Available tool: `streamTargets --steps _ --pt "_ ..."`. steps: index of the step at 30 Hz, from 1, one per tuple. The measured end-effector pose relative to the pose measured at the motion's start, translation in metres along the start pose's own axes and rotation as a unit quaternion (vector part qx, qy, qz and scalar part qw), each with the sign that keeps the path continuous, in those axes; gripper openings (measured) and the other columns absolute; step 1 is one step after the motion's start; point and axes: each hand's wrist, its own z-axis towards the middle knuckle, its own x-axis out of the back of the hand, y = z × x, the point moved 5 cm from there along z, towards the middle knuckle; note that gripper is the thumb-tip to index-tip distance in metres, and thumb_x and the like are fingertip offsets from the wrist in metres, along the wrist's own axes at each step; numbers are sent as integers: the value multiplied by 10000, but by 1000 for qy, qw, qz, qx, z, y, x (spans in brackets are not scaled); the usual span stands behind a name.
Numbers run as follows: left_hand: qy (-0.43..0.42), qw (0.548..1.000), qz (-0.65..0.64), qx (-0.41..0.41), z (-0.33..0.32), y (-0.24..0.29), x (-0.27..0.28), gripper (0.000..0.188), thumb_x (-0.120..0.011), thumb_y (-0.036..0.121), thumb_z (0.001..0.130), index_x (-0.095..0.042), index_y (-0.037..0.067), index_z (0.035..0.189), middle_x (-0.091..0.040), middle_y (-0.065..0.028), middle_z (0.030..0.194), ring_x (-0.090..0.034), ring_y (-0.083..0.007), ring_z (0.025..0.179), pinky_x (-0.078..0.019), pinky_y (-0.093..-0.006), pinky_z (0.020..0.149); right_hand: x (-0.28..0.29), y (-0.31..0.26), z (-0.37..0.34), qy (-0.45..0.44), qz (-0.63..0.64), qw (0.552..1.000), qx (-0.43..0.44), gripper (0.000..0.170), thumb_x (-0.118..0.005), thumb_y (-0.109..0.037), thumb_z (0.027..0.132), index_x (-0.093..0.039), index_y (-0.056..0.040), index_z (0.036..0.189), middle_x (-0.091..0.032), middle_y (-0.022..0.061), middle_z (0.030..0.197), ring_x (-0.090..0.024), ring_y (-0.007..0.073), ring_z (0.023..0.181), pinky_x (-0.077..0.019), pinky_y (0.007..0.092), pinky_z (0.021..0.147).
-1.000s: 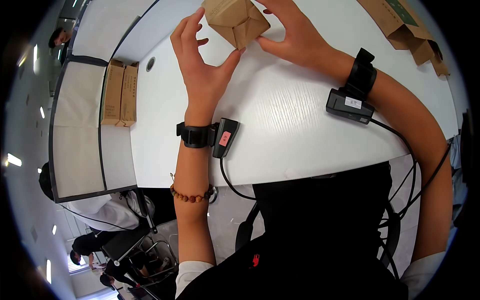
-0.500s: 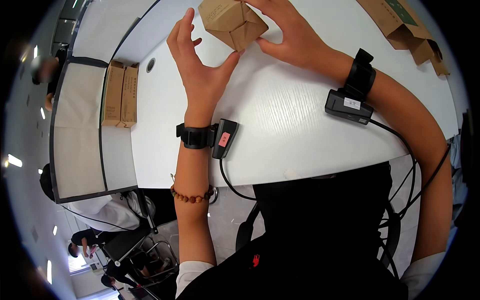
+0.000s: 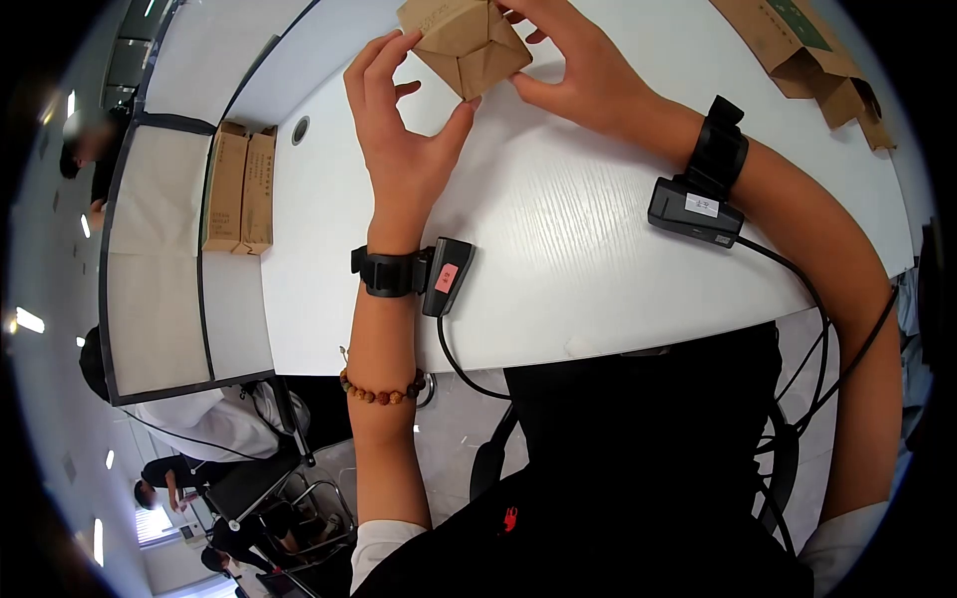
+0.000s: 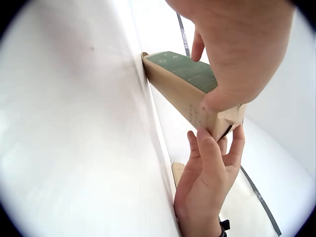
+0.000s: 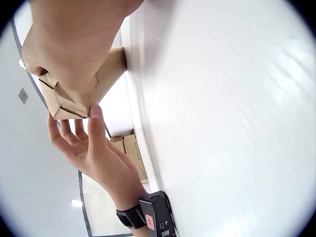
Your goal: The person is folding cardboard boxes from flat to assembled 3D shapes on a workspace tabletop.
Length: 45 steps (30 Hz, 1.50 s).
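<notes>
A long brown cardboard box [image 3: 469, 50] stands between both hands at the far part of the table, its folded end toward me. In the left wrist view a green panel covers one side of the box [image 4: 185, 69], and its far end meets the tabletop. The left hand [image 3: 411, 159] holds it from the left, thumb at the lower corner and fingertips at the left edge. On the other side, the right hand [image 3: 596, 75] grips it, thumb by the right corner and fingers over the folded end. Its fingers partly hide that end in the right wrist view.
Two brown boxes [image 3: 239, 187] stand side by side against the left partition [image 3: 155, 189]. An opened cardboard box [image 3: 797, 50] with loose flaps lies at the far right of the white table [image 3: 598, 269]. Cables run from both wrist cameras. Other people are at the left.
The left fingers lifted off the box half a second ago and now touch its left edge again. The right fingers have shifted over the folded end. The box has tilted slightly.
</notes>
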Motion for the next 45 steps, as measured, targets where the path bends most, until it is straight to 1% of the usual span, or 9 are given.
streamTargets --steps 3,6,9,12,15,18,21,27,45 --pt "-1 999 30 -13 0 1 2 803 -871 63 743 -504 148 1452 -474 -78 1417 -559 -226 1226 -568 -362 900 3 -7 0 1 -24 1000 -7 809 -703 8 764 -425 -66 1520 -553 190 1245 -556 314 1112 -479 396 975" --pt "-4 999 35 10 -2 5 1 794 -851 41 761 -501 136 1468 -492 -82 1344 -582 -212 1158 -573 -329 852 2 -6 -3 -21 30 996 -80 792 -712 5 788 -421 -57 1522 -578 165 1182 -583 265 999 -501 357 870" --pt "-24 999 -14 40 -4 0 -1 779 -801 -5 796 -482 118 1496 -493 -81 1280 -601 -199 1092 -573 -303 817 2 -5 -3 -20 26 997 -70 784 -724 1 806 -413 -48 1524 -596 145 1121 -593 226 909 -501 330 789" --pt "-9 997 -59 43 -3 0 -3 778 -748 -60 779 -507 137 1492 -513 -86 1229 -623 -185 1010 -584 -286 765 1 -7 -2 -18 48 996 -75 790 -727 4 815 -403 -44 1534 -605 144 1097 -594 221 890 -504 327 786" --pt "-14 998 -61 31 -3 -1 -4 773 -722 -77 791 -494 130 1500 -513 -90 1229 -625 -184 1012 -594 -281 763 -4 1 -2 2 105 994 -32 790 -722 11 831 -389 -41 1546 -603 147 1099 -587 217 887 -501 325 780" --pt "-15 997 -65 34 -3 -1 -4 772 -722 -72 793 -490 130 1502 -514 -89 1228 -629 -186 1012 -597 -287 764 -3 -1 -3 -3 82 996 -34 789 -715 16 844 -380 -37 1557 -604 148 1103 -586 215 887 -500 324 781" --pt "-29 995 -73 54 -4 -2 -4 765 -749 -71 820 -449 81 1507 -506 -83 1278 -622 -194 1077 -582 -289 797 1 -8 -2 -25 38 997 -56 808 -716 13 844 -370 -33 1572 -602 149 1089 -584 219 882 -499 326 779" --pt "-23 995 -65 65 -4 0 -4 755 -781 -64 801 -456 54 1472 -532 -92 1286 -629 -186 1061 -585 -288 784 2 -8 -4 -26 20 998 -61 809 -698 9 855 -361 -39 1588 -588 154 1058 -571 229 874 -493 325 773" --pt "-16 996 -56 65 -3 -2 -4 774 -857 -3 777 -476 64 1448 -539 -100 1282 -629 -196 1071 -621 -342 872 1 -9 -3 -28 26 997 -67 790 -723 -1 853 -401 -68 1571 -599 139 1042 -570 221 863 -489 324 752"
